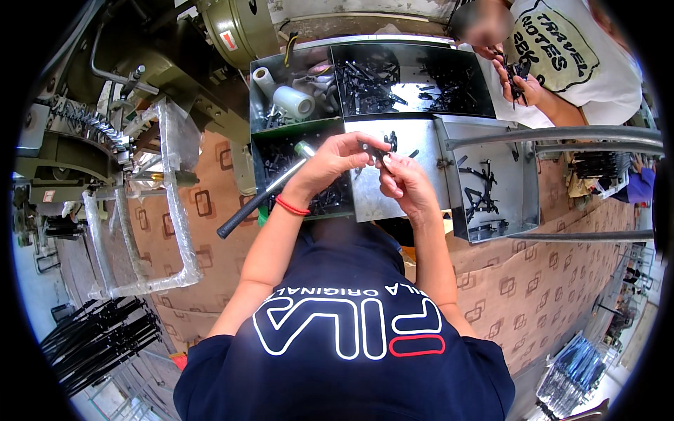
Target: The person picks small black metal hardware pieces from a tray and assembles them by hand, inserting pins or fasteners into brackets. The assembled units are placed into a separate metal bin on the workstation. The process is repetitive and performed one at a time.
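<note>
In front of my chest, my left hand (pixel 330 163) and my right hand (pixel 409 185) meet with the fingertips of both pinched on a small black metal part (pixel 375 152). Its exact kind is too small to make out. Beneath them lies a bare metal work plate (pixel 372 198), with a few more black pieces (pixel 392 139) just beyond my fingers. A tool with a black grip and a silver shaft (pixel 258 200), perhaps a hammer, rests slantwise across the left bin's edge; its far end is partly behind my left hand.
Metal bins (pixel 414 112) hold many black parts, and one has plastic rolls (pixel 293 102). At right stands a grey tray (pixel 497 231) with black linkages. A co-worker's hands (pixel 523 88) hold black parts at the far right. Left is a green machine (pixel 242 28) near a plastic-wrapped frame (pixel 175 203).
</note>
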The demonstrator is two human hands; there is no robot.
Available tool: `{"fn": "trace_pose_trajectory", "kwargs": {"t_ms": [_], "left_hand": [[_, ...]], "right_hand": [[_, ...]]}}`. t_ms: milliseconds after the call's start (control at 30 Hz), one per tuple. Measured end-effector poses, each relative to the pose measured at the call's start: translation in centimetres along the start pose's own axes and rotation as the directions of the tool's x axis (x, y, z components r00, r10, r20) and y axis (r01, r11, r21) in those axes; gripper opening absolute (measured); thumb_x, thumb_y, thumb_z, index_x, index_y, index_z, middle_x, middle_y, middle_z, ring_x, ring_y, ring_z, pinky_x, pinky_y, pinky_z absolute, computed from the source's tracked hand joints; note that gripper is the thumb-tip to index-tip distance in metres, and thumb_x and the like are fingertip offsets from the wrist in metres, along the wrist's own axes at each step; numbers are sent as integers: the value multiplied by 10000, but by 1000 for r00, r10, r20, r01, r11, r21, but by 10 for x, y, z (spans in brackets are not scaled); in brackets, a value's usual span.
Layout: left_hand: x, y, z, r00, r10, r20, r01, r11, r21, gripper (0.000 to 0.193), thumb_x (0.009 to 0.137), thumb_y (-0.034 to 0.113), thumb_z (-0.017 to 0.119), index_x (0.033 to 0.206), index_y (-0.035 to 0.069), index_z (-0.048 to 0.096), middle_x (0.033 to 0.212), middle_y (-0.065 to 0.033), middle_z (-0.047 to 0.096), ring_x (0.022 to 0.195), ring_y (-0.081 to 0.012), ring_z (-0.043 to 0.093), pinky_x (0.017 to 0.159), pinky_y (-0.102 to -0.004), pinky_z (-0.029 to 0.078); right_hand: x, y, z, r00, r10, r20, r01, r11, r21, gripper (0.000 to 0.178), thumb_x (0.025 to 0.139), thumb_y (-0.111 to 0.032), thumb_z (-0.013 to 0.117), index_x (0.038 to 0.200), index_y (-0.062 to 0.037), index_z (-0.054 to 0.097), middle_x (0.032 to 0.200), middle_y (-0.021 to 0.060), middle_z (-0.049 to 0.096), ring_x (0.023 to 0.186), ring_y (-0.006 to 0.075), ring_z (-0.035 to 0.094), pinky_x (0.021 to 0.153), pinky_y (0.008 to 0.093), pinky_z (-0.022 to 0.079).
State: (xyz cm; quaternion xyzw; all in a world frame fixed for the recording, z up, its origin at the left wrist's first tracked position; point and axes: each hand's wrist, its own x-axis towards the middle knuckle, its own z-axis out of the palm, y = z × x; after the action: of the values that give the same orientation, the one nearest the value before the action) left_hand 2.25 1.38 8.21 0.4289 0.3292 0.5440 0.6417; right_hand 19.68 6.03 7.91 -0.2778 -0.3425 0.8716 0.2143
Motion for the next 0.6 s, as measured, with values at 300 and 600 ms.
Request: {"fn": "trace_pose_trajectory", "kwargs": {"t_ms": [300, 600], "left_hand": [[4, -16, -1, 987, 95, -132, -76, 986, 146, 161, 807, 102, 581, 937, 6, 586, 932, -57, 600, 874, -124, 546, 808, -273, 431], [2, -14, 5, 980, 194, -51, -190, 979, 73, 158, 830, 151, 561, 922, 29, 518, 897, -64, 588, 870, -135, 546, 801, -279, 429]], "right_hand": [[0, 10, 11, 989, 115, -98, -86, 960, 266, 163, 851, -171, 532, 876, -11, 519, 560, 1, 504, 414, 44, 384, 405, 164, 305], [-7, 10, 11, 992, 114, 54, -126, 880, 458, 159, 871, -141, 496, 890, 16, 496, 618, 29, 527, 450, 50, 385, 431, 156, 321]]}}
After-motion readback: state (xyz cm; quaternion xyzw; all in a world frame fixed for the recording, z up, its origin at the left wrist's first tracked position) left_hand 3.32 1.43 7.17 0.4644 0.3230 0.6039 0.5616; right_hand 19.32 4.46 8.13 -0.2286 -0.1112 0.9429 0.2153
